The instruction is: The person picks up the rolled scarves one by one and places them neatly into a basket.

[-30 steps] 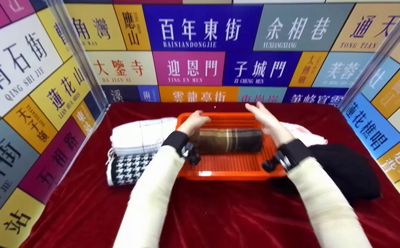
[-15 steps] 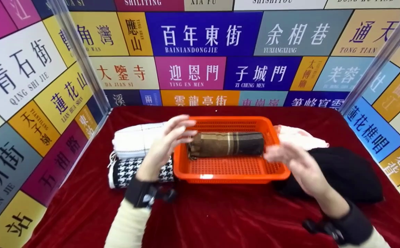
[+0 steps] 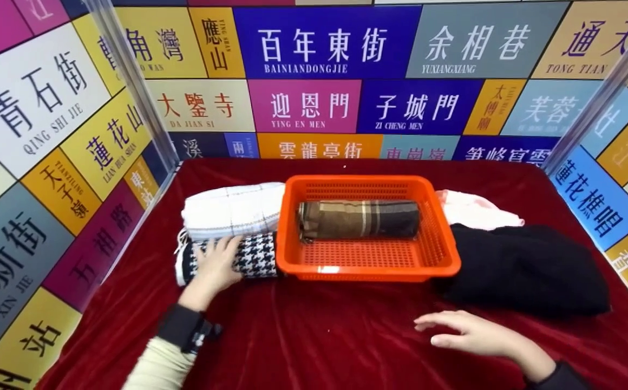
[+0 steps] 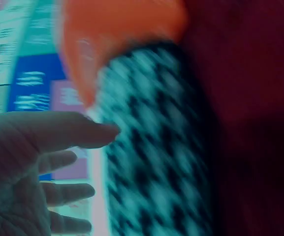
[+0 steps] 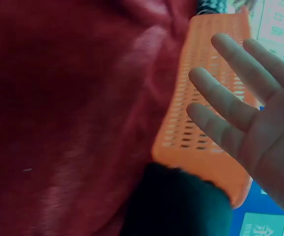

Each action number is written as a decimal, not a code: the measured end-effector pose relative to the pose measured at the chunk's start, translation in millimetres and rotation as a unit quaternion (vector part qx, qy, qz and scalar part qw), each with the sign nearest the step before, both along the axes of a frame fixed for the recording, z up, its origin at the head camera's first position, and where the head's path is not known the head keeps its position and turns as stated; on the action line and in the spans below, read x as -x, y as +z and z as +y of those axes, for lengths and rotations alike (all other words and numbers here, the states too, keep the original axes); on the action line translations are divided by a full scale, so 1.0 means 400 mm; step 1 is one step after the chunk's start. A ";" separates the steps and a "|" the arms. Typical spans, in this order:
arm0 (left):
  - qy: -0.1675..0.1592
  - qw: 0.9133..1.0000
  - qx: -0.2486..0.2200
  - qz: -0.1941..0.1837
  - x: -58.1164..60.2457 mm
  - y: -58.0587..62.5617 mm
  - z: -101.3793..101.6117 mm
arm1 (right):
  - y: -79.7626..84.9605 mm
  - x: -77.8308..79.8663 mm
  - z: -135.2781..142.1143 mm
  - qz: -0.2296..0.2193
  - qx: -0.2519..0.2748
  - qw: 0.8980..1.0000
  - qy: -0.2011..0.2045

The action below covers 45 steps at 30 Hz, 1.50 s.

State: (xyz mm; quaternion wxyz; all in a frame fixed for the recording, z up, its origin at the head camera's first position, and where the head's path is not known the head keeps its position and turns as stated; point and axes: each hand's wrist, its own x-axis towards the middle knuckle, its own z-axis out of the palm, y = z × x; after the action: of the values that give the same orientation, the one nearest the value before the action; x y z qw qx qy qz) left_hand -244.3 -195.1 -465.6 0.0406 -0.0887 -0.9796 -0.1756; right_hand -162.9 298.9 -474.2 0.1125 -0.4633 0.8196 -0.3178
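A rolled black-and-white houndstooth cloth (image 3: pixel 257 254) lies left of an orange plastic basket (image 3: pixel 446 265). My left hand (image 3: pixel 216 268) is over this roll with its fingers spread. In the left wrist view, the left hand (image 4: pixel 28 162) has its thumb at the edge of the houndstooth roll (image 4: pixel 151 142) and its fingers stretched out; contact cannot be told for sure. A rolled brown plaid cloth (image 3: pixel 357 219) rests inside the basket. Low on the right, my right hand (image 3: pixel 471 333) hovers in front of the black cloth, fingers extended, holding nothing.
Behind the houndstooth roll sits a white checked folded cloth (image 3: pixel 233 208). Right of the basket are a black cloth bundle (image 3: pixel 525 271) and a white-and-pink cloth (image 3: pixel 476 208). Dark red velvet (image 3: pixel 325 336) covers the table. Printed panels (image 3: pixel 303 105) enclose the back and sides.
Both hands have left the basket area. The left hand came down leftward onto the houndstooth roll; the right drew back toward the front right. The brown plaid roll stays in the basket.
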 end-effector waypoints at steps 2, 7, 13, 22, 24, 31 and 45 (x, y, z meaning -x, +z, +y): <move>-0.002 0.998 0.062 -0.015 0.016 -0.022 -0.042 | -0.007 -0.001 0.007 -0.011 0.008 1.000 -0.007; -0.033 0.995 0.099 -0.004 0.059 -0.059 -0.122 | -0.019 -0.002 0.020 -0.039 0.020 0.999 -0.013; -0.057 0.990 0.128 -0.014 0.084 -0.075 -0.141 | -0.023 -0.001 0.025 -0.053 0.021 0.998 -0.010; -0.065 0.986 0.152 0.025 0.061 -0.120 -0.145 | -0.012 -0.003 0.040 -0.081 0.000 0.997 -0.019; -0.058 0.985 0.144 0.069 0.058 -0.132 -0.144 | -0.008 -0.004 0.043 -0.085 -0.001 0.996 -0.021; -0.032 0.977 0.103 0.186 0.043 -0.161 -0.130 | 0.001 -0.014 0.053 -0.090 0.002 0.996 -0.025; 0.010 0.956 0.111 0.273 0.020 0.020 -0.216 | 0.016 -0.033 0.067 -0.057 0.022 0.997 -0.041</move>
State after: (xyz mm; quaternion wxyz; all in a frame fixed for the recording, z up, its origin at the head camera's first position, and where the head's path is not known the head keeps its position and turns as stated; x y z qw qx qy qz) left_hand -252.4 -281.5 -457.5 0.2978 -0.1276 -0.9454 -0.0350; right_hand -149.7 325.7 -467.9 0.1358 -0.4132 0.8230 -0.3655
